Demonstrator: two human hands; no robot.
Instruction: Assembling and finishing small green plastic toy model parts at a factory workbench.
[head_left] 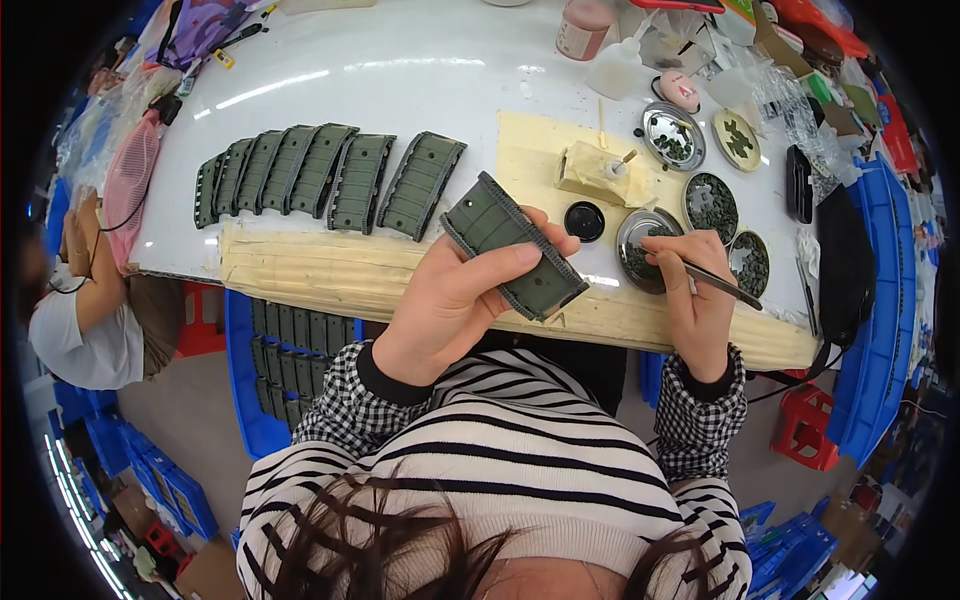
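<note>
My left hand (430,305) grips a dark green, slightly curved rectangular panel (498,235) with ribbed dark edges, tilted over the table's near edge. Its thumb lies across the panel's face. Between the fingers of my right hand (702,305) are metal tweezers (735,288), their tips down at a round metal dish (622,248) of small dark green pieces. Whether the tips pinch a piece is too small to tell. Two more dishes of such pieces, a larger one (711,207) and a smaller one (749,264), stand to the right.
Several similar panels (424,182) stand in a row at the left. A tape-covered block (580,172) and a black round cap (584,222) lie ahead. Below the table, a blue crate (243,375) holds more panels. Another person (95,335) sits at the far left.
</note>
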